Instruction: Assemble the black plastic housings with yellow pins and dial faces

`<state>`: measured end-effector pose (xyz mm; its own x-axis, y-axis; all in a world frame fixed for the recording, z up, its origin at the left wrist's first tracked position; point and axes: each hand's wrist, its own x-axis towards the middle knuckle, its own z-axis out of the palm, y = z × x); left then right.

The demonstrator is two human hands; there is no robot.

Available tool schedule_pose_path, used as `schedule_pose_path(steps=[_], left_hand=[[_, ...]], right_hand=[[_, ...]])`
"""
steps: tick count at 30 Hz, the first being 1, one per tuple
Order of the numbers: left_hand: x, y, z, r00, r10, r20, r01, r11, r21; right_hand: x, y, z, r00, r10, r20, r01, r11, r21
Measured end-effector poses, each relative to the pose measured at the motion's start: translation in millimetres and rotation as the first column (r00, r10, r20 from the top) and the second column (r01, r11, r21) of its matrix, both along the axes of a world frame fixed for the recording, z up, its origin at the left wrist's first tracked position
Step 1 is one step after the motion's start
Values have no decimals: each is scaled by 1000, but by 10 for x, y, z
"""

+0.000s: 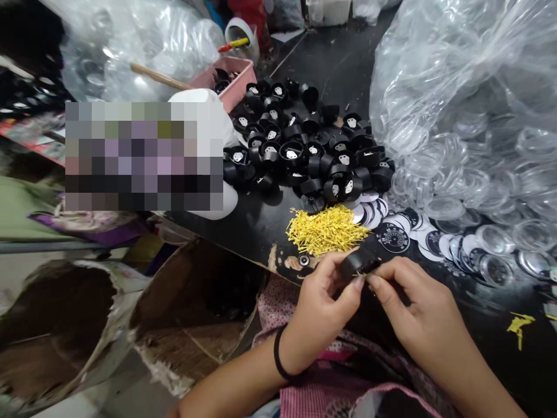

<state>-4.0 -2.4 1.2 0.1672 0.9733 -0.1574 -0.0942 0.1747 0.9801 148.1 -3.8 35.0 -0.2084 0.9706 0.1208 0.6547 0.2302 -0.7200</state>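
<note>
Near the table's front edge, my left hand (327,293) is closed around a black round gauge housing (357,262), which is tilted on its side. My right hand (407,296) meets it from the other side, thumb and forefinger pinched at the housing's rim. A thin yellow pointer shows between the two thumbs, partly hidden by the fingertips. Just beyond my hands lies a heap of yellow pointers (326,229). Behind that heap are many black housings (313,150) with pale metal plates inside. Printed black dials (394,238) lie to the right of the pointers.
Clear plastic covers (444,208) spill from a big transparent bag (461,64) on the right. A pink bin (243,72) stands at the back left. Below the table's left edge are two open sacks (183,325). Yellow scraps (520,323) lie at right.
</note>
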Motion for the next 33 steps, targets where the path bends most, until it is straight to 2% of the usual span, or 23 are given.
schedule_pose_path(steps=[5, 9, 12, 16, 18, 21, 24, 27, 29, 31, 33], left_hand=[[-29, -53, 2, 989, 15, -144, 0, 995, 104], [-64, -48, 22, 981, 21, -194, 5, 991, 132], [-86, 10, 43, 991, -64, -118, 67, 998, 18], [-115, 87, 76, 983, -123, 137, 149, 968, -201], [-126, 96, 85, 974, -141, 175, 179, 959, -222], [-112, 68, 68, 980, -151, 127, 175, 963, -203], [-40, 15, 16, 985, -71, 157, 110, 960, -257], [37, -13, -31, 976, 20, 216, 52, 945, -324], [55, -3, -54, 992, -4, 129, 35, 971, -238], [49, 19, -81, 998, -49, 26, 52, 988, -142], [41, 33, -122, 997, -52, 55, 60, 986, -158]], right_hand=[[-65, -63, -6, 1000, -25, 13, 25, 1000, -4], [-76, -90, -15, 997, -66, 43, 66, 998, -1], [-33, -61, 1, 996, -31, 80, 32, 999, -8], [36, 22, 12, 990, 54, 130, -74, 984, 159], [53, 71, -18, 975, 85, 204, -134, 961, 243], [46, 132, -79, 951, 108, 291, -191, 943, 274], [4, 147, -85, 958, 74, 276, -155, 946, 285], [-32, 125, -19, 985, -37, 166, 4, 981, 195], [10, 121, 32, 993, -71, 99, 68, 997, 34], [154, 164, 47, 998, -35, 57, 40, 995, -87], [399, 273, 1, 988, -77, 134, 79, 997, -6]])
